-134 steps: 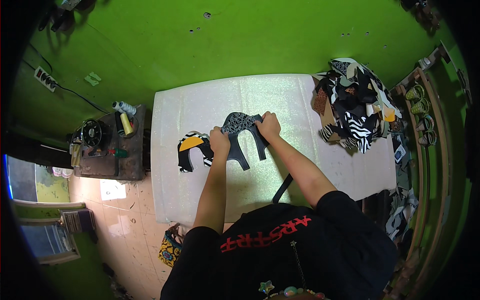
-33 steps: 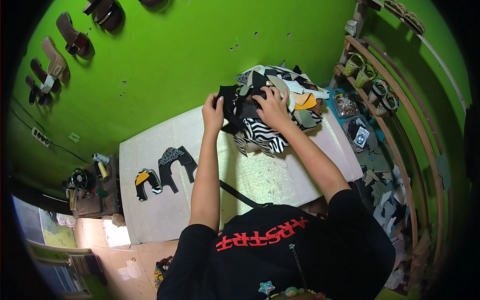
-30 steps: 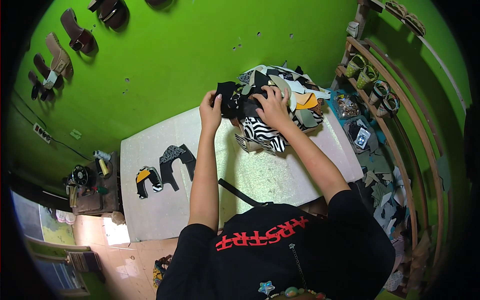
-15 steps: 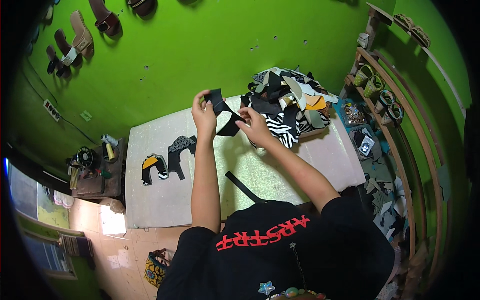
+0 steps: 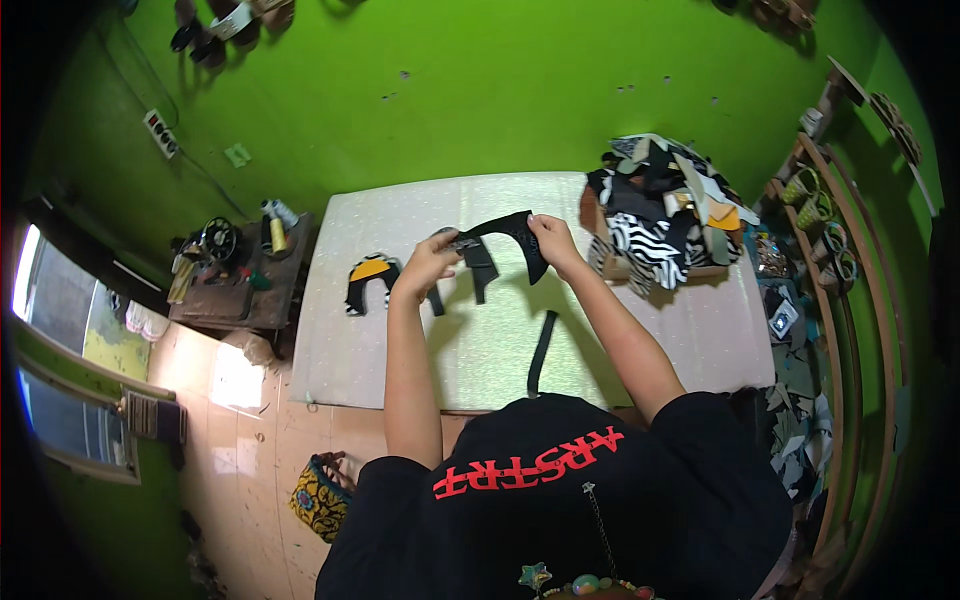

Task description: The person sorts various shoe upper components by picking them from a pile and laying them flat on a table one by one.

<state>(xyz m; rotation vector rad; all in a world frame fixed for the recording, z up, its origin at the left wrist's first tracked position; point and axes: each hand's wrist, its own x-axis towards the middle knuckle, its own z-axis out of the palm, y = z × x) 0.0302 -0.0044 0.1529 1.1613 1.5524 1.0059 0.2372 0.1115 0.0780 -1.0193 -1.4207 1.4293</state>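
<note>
Above the table (image 5: 340, 370) I hold a curved black cut piece (image 5: 512, 226), arched like a horseshoe and stretched between both hands. My left hand (image 5: 428, 264) is closed on its left end. Thumb and fingers of my right hand (image 5: 553, 244) pinch its upper right side, and the tip hangs down. Below and behind it lies another dark, leg-shaped piece (image 5: 480, 284), partly hidden by my left hand and the held piece. To the left is a small arched stack of cut pieces (image 5: 372, 268) in orange, black and white. A narrow black strip (image 5: 541, 350) lies nearer me.
At the table's right, a cardboard box (image 5: 590, 218) overflows with scraps (image 5: 650, 245), some zebra-striped. Left of the table stands a wooden stand (image 5: 285, 300) with thread spools (image 5: 277, 235). Sandals rest on a wooden rack (image 5: 860, 300) at the right. A patterned bag (image 5: 320, 500) sits on the floor.
The view has swung left, so the table and box appear further right. The black piece has gone from folded and raised to spread out between my hands, over the dark leg-shaped piece.
</note>
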